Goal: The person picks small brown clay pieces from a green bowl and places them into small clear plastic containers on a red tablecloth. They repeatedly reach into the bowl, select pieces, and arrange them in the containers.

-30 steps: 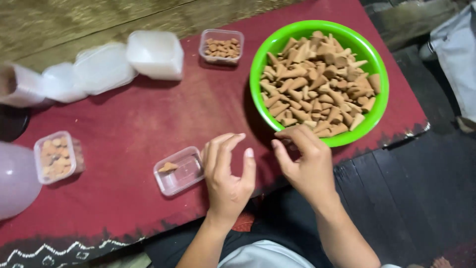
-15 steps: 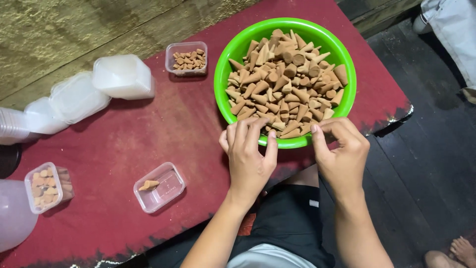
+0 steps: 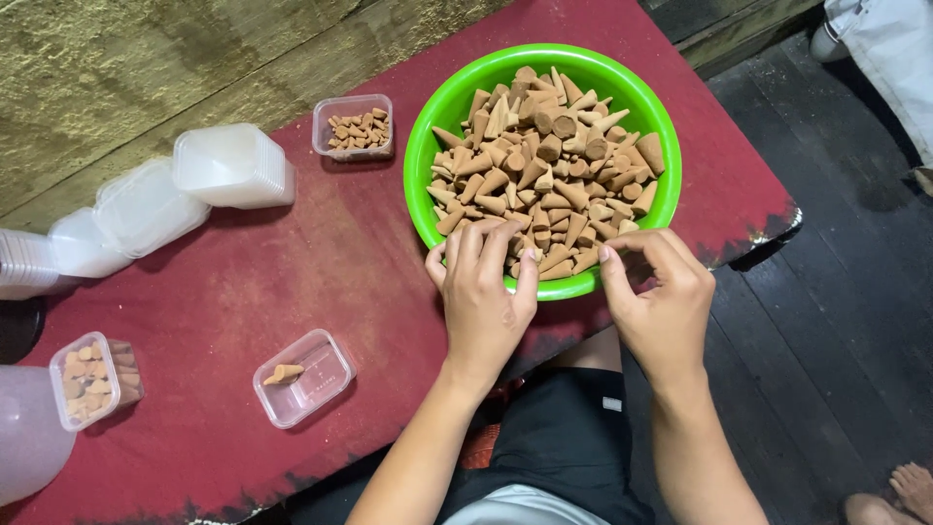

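Both hands dip curled fingers into the cones at the near rim of the green bowl [image 3: 432, 146], left hand [image 3: 483, 297] and right hand [image 3: 656, 301] pinching cones [image 3: 544, 165] loosely, so some could spill onto the red table [image 3: 292, 262].

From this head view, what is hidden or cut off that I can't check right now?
- Left hand: its fingertips curl over the green bowl's near rim, so any cones in its grip are hidden.
- Right hand: its curled fingers hide what it holds.
- Pale rounded container: cut off by the left edge.
- Stack of empty boxes: left end runs out of frame; count unclear.
- Bare foot: cut by the corner.
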